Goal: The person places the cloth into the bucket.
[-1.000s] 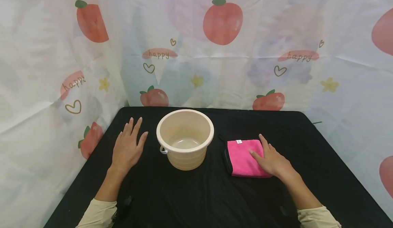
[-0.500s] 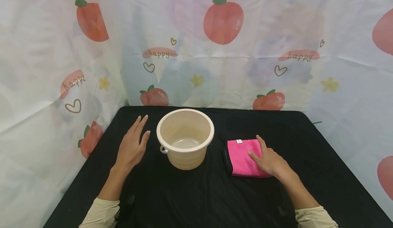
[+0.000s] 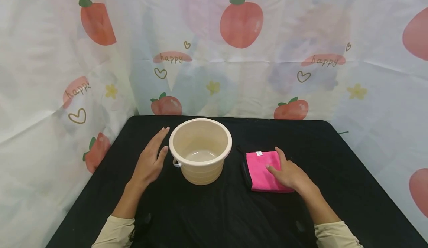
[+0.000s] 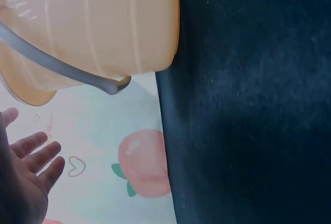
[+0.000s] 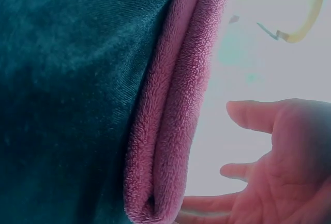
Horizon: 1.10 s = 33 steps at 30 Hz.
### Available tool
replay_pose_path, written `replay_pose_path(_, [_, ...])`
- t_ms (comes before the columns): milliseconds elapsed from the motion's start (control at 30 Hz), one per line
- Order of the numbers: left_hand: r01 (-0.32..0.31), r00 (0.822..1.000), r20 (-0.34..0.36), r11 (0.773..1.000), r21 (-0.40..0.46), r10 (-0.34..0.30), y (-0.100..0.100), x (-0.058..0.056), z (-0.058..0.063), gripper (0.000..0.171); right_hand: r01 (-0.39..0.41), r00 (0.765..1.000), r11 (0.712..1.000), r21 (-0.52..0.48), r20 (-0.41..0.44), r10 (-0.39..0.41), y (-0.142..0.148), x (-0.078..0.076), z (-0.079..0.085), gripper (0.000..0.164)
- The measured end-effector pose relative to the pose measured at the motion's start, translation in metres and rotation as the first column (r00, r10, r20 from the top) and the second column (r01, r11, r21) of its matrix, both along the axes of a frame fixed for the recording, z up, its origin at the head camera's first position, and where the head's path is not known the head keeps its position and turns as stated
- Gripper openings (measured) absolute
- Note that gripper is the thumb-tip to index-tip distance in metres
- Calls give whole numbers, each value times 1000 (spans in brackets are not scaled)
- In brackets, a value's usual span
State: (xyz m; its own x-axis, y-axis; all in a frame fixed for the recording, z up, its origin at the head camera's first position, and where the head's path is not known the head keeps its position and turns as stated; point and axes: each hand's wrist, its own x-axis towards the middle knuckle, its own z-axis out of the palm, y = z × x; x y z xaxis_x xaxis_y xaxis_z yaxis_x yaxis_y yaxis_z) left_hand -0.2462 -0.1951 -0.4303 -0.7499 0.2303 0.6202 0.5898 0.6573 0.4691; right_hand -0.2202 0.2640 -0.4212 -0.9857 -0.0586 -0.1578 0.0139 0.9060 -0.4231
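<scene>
A cream plastic bucket (image 3: 202,172) stands upright on the black-covered table, its grey handle (image 4: 62,68) hanging down the side in the left wrist view. Just left of its rim is my left hand (image 3: 148,166), fingers straight and apart from the bucket. To the bucket's right lies a folded pink towel (image 3: 262,172) with dark edging and a small white tag. My right hand (image 3: 291,173) hovers over the towel's right part, fingers extended. In the right wrist view the towel's thick fold (image 5: 176,100) shows, with thumb and palm above it; whether the fingertips touch it is unclear.
A black cloth (image 3: 207,214) covers the table. Behind and to the left hangs a pale curtain (image 3: 250,81) printed with fruit, hearts and the word "happy". The table's back edge runs just behind the bucket.
My left hand has moved right, closer to the bucket's rim. The right hand has shifted slightly left over the towel. Bucket and towel stay in place; the head view has shifted slightly.
</scene>
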Motion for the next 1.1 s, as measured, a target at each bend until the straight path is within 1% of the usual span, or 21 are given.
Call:
replay_pose_path(200, [66, 998, -5, 996, 66, -66, 7, -3, -3, 53, 15, 1000, 1000, 0, -4, -15, 1, -2, -1, 87])
replay_pose_path(333, [93, 996, 5, 990, 104, -94, 14, -4, -5, 52, 24, 1000, 1000, -12, -1, -24, 4, -3, -4, 84])
replay_pose_path(433, [112, 993, 14, 983, 146, -115, 20, -4, -6, 51, 15, 1000, 1000, -23, 2, -15, 4, -2, -5, 80])
replay_pose_path(567, [119, 993, -14, 974, 194, -118, 26, -6, -8, 51, -11, 1000, 998, -59, 21, 12, 3, -3, -5, 77])
replay_pose_path(667, [116, 993, -45, 967, 228, -108, 29, -7, -10, 49, -44, 999, 995, -89, 19, 46, 2, -5, -7, 74])
replay_pose_path(733, [119, 993, -51, 960, 255, -110, 31, -8, -12, 47, -62, 998, 993, -101, 13, 64, 1, -5, -9, 71])
replay_pose_path(800, [130, 991, -37, 947, 292, -125, 33, -9, -13, 47, -76, 997, 991, -108, 7, 77, 1, -5, -11, 69])
replay_pose_path(867, [140, 989, -9, 933, 332, -145, 35, -9, -14, 47, -78, 997, 988, -130, 17, 81, 1, -5, -12, 69])
replay_pose_path(1000, [150, 980, 55, 895, 420, -190, 41, -10, -15, 47, -50, 997, 979, -197, 55, 62, 3, -3, -10, 67])
replay_pose_path(1100, [137, 975, 87, 865, 482, -203, 46, -10, -15, 46, -26, 997, 970, -242, 61, 42, 3, -3, -8, 61])
